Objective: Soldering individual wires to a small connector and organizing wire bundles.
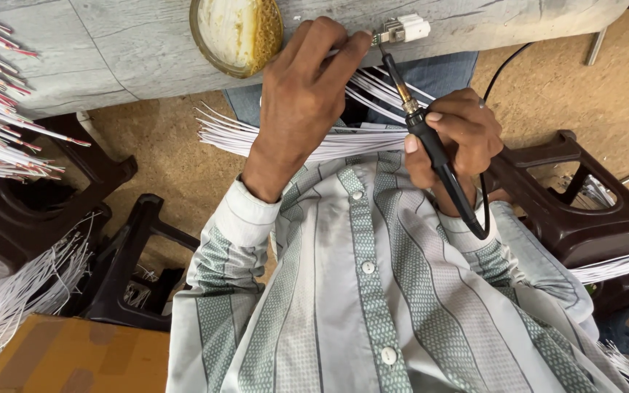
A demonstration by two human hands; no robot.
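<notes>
- Gripping a black soldering iron [438, 156] like a pen, the right hand [453, 138] angles its tip up to a small white connector [405, 30] at the table's [111, 51] edge.
- The left hand [303, 87] pinches something thin, seemingly a wire end, against that connector.
- A bundle of white wires [293, 138] lies across the lap, below both hands.
- A round tin of yellowish paste [236, 33] sits on the table, just left of the left hand.
- Judged step: soldering a joint; the next move calls for holding tip and wire steady.

Brown cardboard box [74, 356], bottom left, beside dark stool [132, 262].
</notes>
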